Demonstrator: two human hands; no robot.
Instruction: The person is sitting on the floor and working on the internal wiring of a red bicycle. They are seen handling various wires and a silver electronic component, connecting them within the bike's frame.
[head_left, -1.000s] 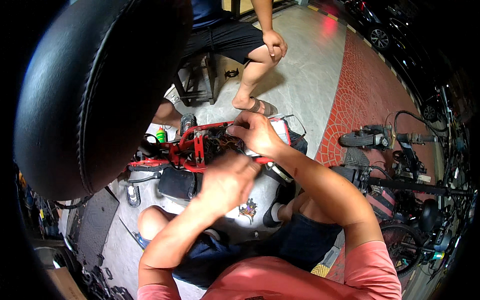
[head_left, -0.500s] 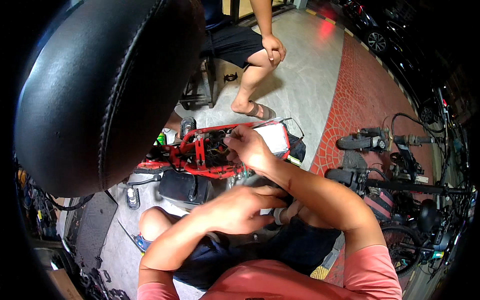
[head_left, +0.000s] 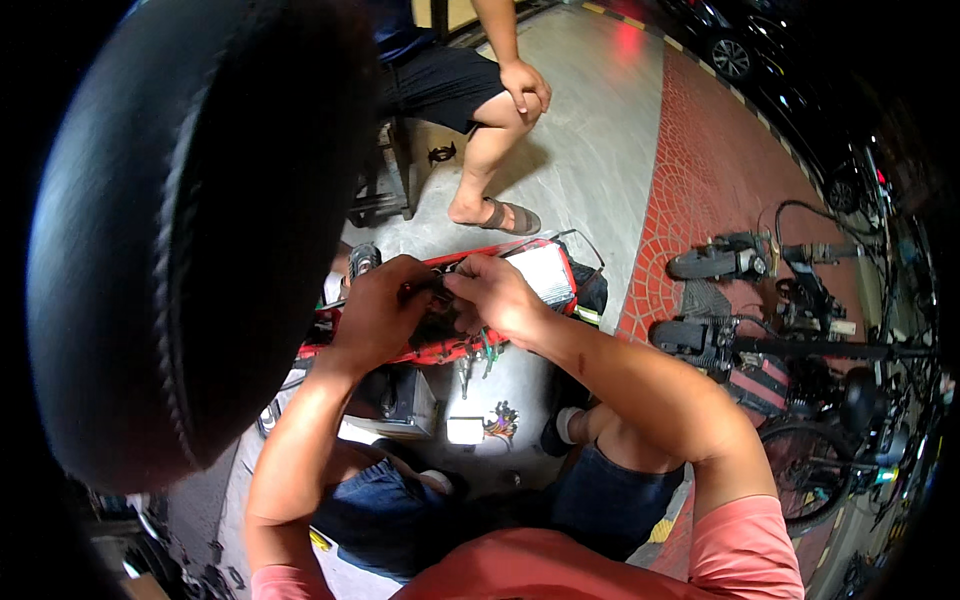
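Observation:
A red scooter or e-bike frame (head_left: 455,347) lies across in front of me, its dark inner bay holding wires. My left hand (head_left: 385,308) reaches over the bay, back of the hand up, fingers bent inward; what it grips, if anything, is hidden. Beside it my right hand (head_left: 492,292) is closed in a pinch at the bay's right part, its fingertips close to the left hand's. Whatever lies between those fingers is too small to make out. A white panel (head_left: 540,272) sits at the frame's right end. Green wires (head_left: 488,355) hang from the near side.
A large black stitched seat (head_left: 200,220) fills the left. Below the frame stand a black box (head_left: 400,405) and a small white module (head_left: 465,430) with coloured connectors (head_left: 503,424). Another person's leg (head_left: 487,165) is beyond the frame. Parked bikes (head_left: 780,370) line the right.
My left hand has moved up and away from me, from above the floor to the frame, beside my right hand. The white module now shows. The view has shifted slightly.

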